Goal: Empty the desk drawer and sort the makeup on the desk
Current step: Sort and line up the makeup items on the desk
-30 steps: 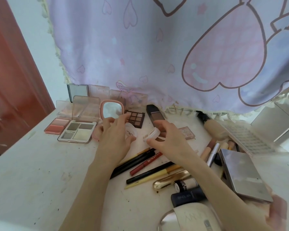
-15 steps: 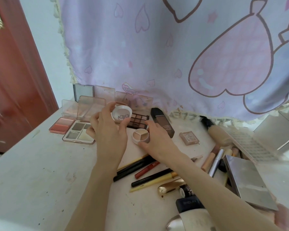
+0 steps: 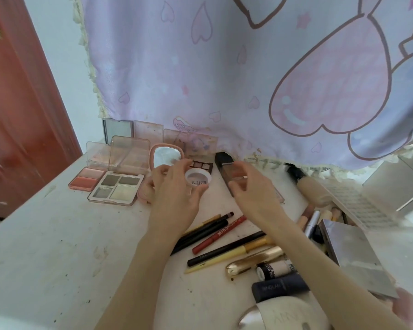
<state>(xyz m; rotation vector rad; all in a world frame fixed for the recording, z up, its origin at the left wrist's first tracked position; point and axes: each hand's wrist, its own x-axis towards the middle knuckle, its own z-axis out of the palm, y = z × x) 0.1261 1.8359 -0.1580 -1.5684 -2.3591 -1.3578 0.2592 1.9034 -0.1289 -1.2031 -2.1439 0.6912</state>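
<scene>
My left hand holds a small round white pot with a clear printed lid, just above the white desk near its back. My right hand hovers with loosely spread fingers over a dark brown foundation bottle; it is blurred and seems to hold nothing. Behind my left hand stand a pink mirror compact and a small brown eyeshadow palette. A pink blush palette and a four-pan palette lie open at the left.
Several pencils and a gold tube lie between my forearms. A silver box, a beige bottle and small tubes crowd the right side. A lilac curtain hangs behind; a red door stands left.
My right hand has let go of the round pot and moved right over the brown bottle. The lid and the pot have come together in my left hand.
</scene>
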